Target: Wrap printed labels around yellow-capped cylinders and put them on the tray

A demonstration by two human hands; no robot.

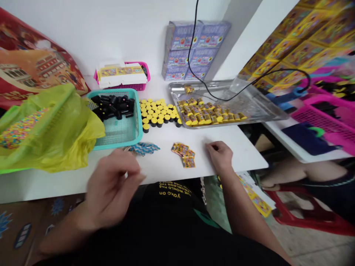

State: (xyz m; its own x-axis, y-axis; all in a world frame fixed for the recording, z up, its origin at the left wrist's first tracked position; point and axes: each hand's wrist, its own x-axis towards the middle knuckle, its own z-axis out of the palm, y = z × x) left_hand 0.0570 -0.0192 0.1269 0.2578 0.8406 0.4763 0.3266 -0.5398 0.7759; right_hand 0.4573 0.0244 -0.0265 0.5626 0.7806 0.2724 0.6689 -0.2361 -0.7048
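Note:
My left hand is blurred with motion above the table's near edge, close to a bundle of blue zigzag paper strips. My right hand rests curled on the white table to the right of a small pile of yellow printed packets. Neither hand shows anything held. Rows of black cylinders with yellow caps stand beyond the packets. Uncapped black cylinders lie in a teal basket. A metal tray holds several small yellow wrapped items.
A yellow plastic bag with colourful beads lies at the table's left. Behind stand a pink basket and stacked purple boxes. A black cable crosses the tray. At right are pink baskets, and a person's leg above a red stool.

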